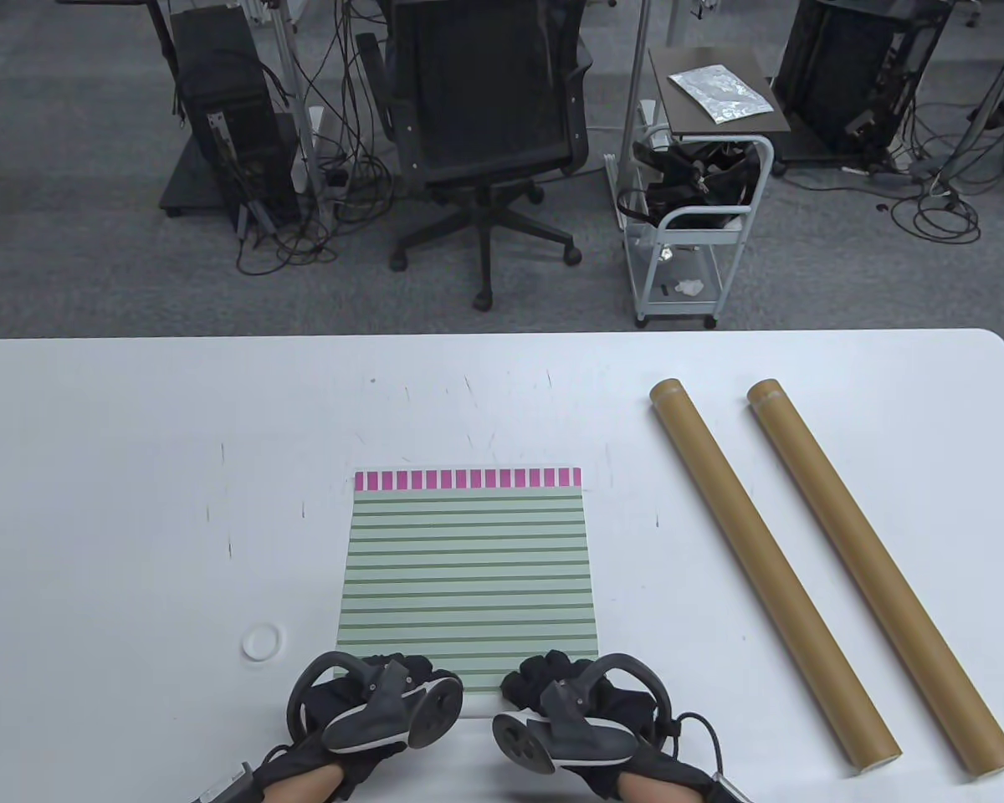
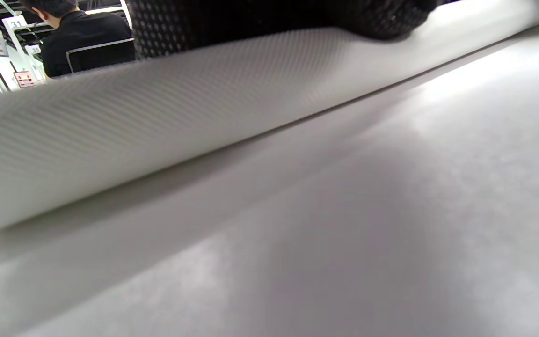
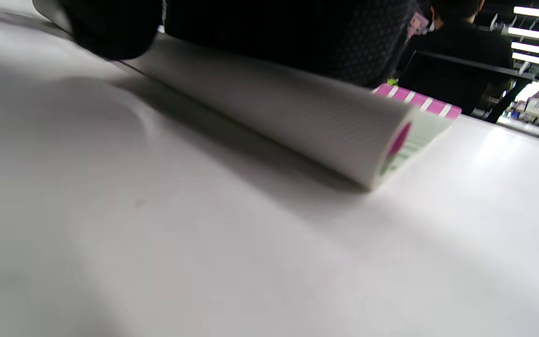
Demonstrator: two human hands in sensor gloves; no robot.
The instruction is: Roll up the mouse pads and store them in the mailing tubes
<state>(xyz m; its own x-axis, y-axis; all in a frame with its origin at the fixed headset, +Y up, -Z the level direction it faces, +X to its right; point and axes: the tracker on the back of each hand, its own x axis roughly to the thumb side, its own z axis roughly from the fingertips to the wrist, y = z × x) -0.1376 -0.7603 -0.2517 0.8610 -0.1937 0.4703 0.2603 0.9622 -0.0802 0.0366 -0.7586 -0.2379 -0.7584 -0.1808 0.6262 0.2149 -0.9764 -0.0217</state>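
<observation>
My left hand [image 1: 376, 698] and right hand [image 1: 573, 703] press their fingers on the rolled near edge of the striped mouse pad [image 1: 468, 573] at bottom centre; the roll's long axis runs left-right. Two mailing tubes [image 1: 770, 569] lie diagonally at right, well apart from it.

I'm wearing black knit gloves on my left hand [image 1: 360, 703] and right hand [image 1: 586, 707], the fabric showing a fine dotted weave up close. Dark grey trackers with ring-shaped loops and round discs are riding on the backs. Bare forearm skin is showing behind each cuff, a black cable trailing off my right wrist.
</observation>
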